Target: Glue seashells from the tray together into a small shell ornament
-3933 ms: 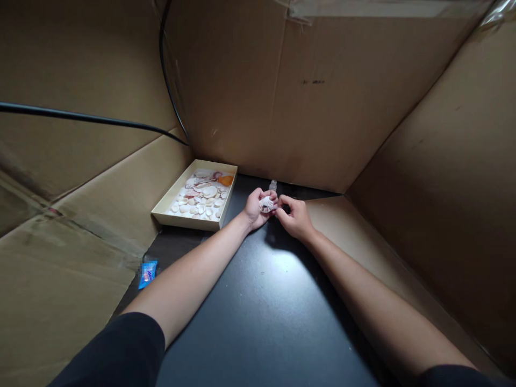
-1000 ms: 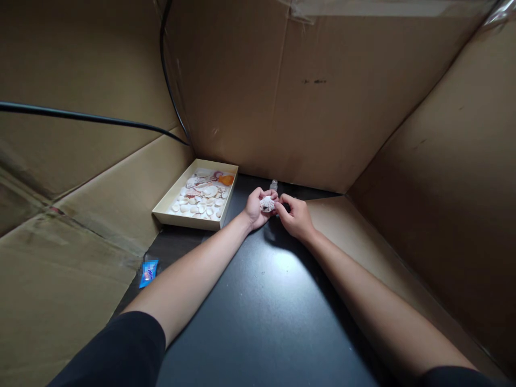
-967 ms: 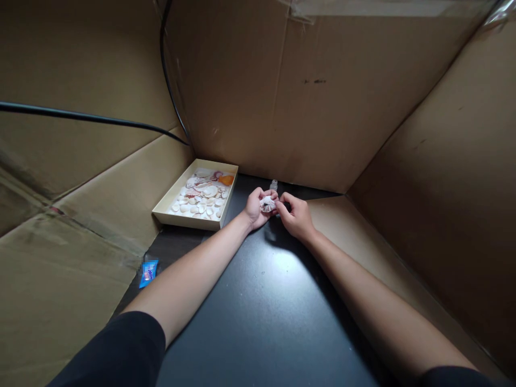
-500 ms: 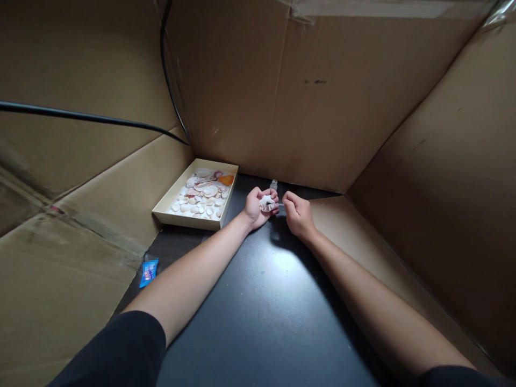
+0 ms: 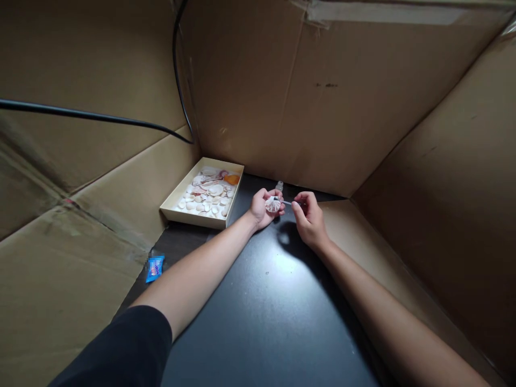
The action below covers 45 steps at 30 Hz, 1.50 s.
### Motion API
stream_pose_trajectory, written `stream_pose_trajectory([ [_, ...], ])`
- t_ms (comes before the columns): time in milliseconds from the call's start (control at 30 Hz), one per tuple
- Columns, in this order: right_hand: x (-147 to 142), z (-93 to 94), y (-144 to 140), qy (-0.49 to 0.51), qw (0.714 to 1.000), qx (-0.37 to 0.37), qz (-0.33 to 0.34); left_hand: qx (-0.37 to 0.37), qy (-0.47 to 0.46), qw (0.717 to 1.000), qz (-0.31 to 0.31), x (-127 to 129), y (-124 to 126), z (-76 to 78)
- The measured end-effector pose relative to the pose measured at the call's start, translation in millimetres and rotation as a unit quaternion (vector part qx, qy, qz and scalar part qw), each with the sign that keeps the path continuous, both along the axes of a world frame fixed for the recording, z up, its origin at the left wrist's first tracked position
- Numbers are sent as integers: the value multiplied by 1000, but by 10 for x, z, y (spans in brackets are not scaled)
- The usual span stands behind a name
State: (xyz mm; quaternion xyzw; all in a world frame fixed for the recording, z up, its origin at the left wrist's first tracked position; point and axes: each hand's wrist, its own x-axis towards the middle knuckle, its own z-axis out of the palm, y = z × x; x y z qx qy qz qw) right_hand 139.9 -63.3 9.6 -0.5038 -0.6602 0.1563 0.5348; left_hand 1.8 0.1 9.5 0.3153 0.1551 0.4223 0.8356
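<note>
Here the left hand (image 5: 264, 207) is curled around a small ribbed shell (image 5: 273, 204), thumb and fingers closed on its edges so that the fan-shaped face turns up and toward the right hand (image 5: 309, 217). The shell sits above the black table (image 5: 262, 312), near its far edge, just off the surface. The right hand lies just to the right of it, close but apart, its fingertips pinched shut on a thin stick (image 5: 287, 202), possibly a fine brush; its far end is too small to make out. The stick's long axis runs almost level, left to right, and its tip points at the shell, touching or nearly touching the near rim; which one I cannot tell. So the shell lies straight left of the right hand, along the line of the stick, and the left hand is the nearer one, since it has the shell in its grasp. A small clear bottle (image 5: 279, 186) stands just behind the two hands. A shallow tray (image 5: 173, 210) of other shells rests to the left, a blue wrapper (image 5: 154, 268) lies nearer the body, and cardboard walls (image 5: 322, 107) close in all round.
</note>
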Motion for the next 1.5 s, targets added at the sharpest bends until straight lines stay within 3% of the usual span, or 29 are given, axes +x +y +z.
stream_pose_trajectory([
  [367,-6,62,-35,-18,999,29,0,-10,17,1000,6,-6,-13,30],
  [1133,-46,-8,19,65,997,21,-26,-28,28,999,7,1,-20,66],
  [1500,-26,65,16,-26,994,84,-67,-37,40,998,11,-5,-52,103],
])
